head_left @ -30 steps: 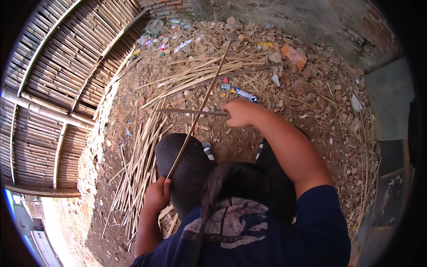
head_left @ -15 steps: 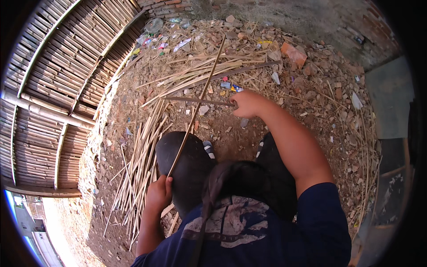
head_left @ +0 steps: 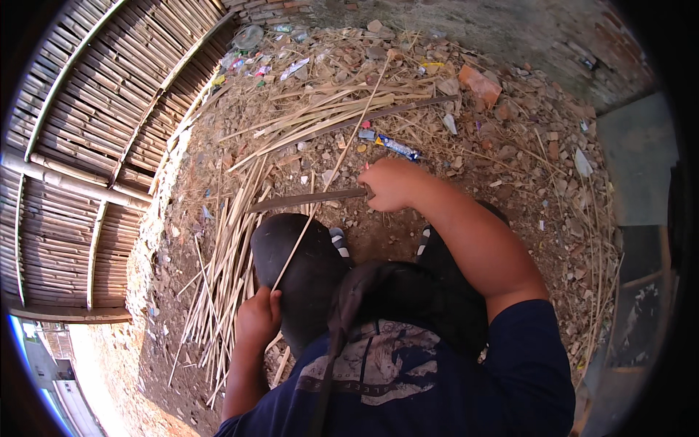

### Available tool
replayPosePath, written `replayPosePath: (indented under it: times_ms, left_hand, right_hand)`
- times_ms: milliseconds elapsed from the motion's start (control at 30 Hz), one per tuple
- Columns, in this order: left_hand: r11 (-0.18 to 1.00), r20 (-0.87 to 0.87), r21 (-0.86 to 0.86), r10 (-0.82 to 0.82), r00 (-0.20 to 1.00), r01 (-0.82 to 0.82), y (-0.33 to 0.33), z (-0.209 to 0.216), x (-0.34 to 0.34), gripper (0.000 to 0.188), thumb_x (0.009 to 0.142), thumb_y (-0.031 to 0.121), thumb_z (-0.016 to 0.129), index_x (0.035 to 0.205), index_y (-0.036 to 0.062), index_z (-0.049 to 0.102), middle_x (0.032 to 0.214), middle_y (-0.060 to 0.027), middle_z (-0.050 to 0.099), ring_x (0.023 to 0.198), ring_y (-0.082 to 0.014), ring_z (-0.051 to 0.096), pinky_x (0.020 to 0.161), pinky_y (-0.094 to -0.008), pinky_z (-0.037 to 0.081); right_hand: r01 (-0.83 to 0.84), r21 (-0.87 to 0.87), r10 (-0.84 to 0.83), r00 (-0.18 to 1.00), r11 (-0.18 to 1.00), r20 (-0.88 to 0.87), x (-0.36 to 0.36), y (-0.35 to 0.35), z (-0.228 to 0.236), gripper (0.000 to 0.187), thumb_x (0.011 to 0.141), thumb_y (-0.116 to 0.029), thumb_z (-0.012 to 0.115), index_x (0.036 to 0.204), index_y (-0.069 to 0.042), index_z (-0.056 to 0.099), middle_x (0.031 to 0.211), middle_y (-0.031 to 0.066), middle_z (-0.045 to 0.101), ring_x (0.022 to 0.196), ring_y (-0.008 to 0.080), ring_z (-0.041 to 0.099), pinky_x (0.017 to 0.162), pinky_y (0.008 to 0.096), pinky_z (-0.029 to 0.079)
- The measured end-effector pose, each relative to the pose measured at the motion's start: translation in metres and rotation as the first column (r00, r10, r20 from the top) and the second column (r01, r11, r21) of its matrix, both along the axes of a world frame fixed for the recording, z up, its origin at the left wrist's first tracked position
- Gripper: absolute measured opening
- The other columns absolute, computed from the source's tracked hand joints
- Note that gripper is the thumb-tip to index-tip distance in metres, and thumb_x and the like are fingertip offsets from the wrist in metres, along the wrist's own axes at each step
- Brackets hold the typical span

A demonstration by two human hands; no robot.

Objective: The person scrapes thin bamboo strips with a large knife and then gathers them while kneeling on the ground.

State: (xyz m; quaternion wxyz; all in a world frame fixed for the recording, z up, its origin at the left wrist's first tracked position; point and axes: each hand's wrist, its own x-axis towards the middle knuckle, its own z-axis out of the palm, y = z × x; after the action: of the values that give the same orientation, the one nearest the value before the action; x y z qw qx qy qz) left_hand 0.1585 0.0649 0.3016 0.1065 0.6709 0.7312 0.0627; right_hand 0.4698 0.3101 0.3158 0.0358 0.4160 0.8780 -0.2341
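My left hand point(head_left: 256, 318), beside my left knee, is closed round the near end of a long, thin bamboo strip point(head_left: 295, 250). The strip slants over the knee and away to the far right. My right hand point(head_left: 389, 185) grips a machete point(head_left: 302, 199) by its handle, which the fingers mostly hide. Its dark, flat blade points left and crosses the strip just beyond my left knee. From this view I cannot tell whether blade and strip touch.
Many pale bamboo strips point(head_left: 222, 291) lie at my left, with more strips point(head_left: 320, 116) ahead beside a long dark strip. Brick rubble, a broken brick point(head_left: 479, 86) and wrappers point(head_left: 397, 147) litter the ground. A bamboo-slat panel point(head_left: 95, 95) stands left; a wall point(head_left: 502, 36) closes the far side.
The machete has come nearer to my left knee, its blade now showing a broader side. The bamboo strip has turned to a paler face, and its far end has swung right.
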Motion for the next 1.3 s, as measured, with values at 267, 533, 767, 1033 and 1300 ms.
replayPosePath:
  times_ms: [267,533,767,1033,1300]
  left_hand:
    - [0.997,0.043,0.075,-0.018,0.999,0.015,-0.001,-0.009,0.0,0.026,0.102,0.026,0.055,0.086,0.0057,0.05,0.065,-0.0241,0.061,0.062,-0.0475,0.061,0.056,-0.0575,0.046]
    - [0.999,-0.03,0.038,-0.007,1.0,0.009,-0.003,0.001,0.004,0.028,0.102,0.026,0.055,0.085,0.0053,0.05,0.064,-0.0244,0.06,0.062,-0.0475,0.061,0.055,-0.0576,0.046]
    - [0.999,-0.024,0.034,0.002,1.0,-0.001,0.0,0.0,0.004,0.027,0.102,0.027,0.055,0.087,0.0058,0.052,0.066,-0.0249,0.062,0.064,-0.0477,0.062,0.058,-0.0577,0.046]
    - [1.0,-0.042,0.012,-0.006,0.999,0.006,-0.002,0.0,-0.001,0.029,0.102,0.03,0.054,0.087,0.0059,0.053,0.065,-0.0235,0.062,0.062,-0.0465,0.062,0.057,-0.0566,0.047]
    - [0.999,-0.044,-0.026,0.023,0.999,-0.025,0.004,0.014,0.009,0.031,0.101,0.033,0.055,0.087,0.0057,0.052,0.067,-0.0246,0.063,0.064,-0.0482,0.062,0.059,-0.0579,0.047]
  right_hand:
    - [0.017,-0.066,-0.019,0.999,0.998,-0.033,0.005,0.026,-0.026,0.041,0.072,-0.022,0.069,0.111,-0.01,0.073,0.098,0.0176,0.072,0.096,0.0367,0.069,0.083,0.0485,0.055]
    - [-0.045,0.025,0.043,0.997,0.999,0.058,-0.013,-0.012,0.001,0.032,0.073,-0.02,0.067,0.102,-0.009,0.073,0.097,0.0172,0.072,0.095,0.037,0.07,0.083,0.0474,0.056]
    - [0.197,-0.028,-0.199,0.974,0.98,-0.111,0.022,0.032,-0.029,0.033,0.075,-0.022,0.069,0.103,-0.007,0.072,0.097,0.0174,0.071,0.094,0.0362,0.069,0.083,0.0461,0.056]
    - [0.019,-0.008,-0.019,1.0,1.0,-0.018,-0.002,0.011,-0.027,0.042,0.074,-0.023,0.068,0.111,-0.003,0.07,0.099,0.0208,0.071,0.096,0.0369,0.069,0.083,0.0458,0.055]
    - [0.156,-0.044,-0.158,0.986,0.987,-0.044,0.02,0.035,-0.059,0.034,0.073,-0.022,0.067,0.102,-0.004,0.073,0.095,0.0224,0.071,0.092,0.0388,0.069,0.082,0.0472,0.055]
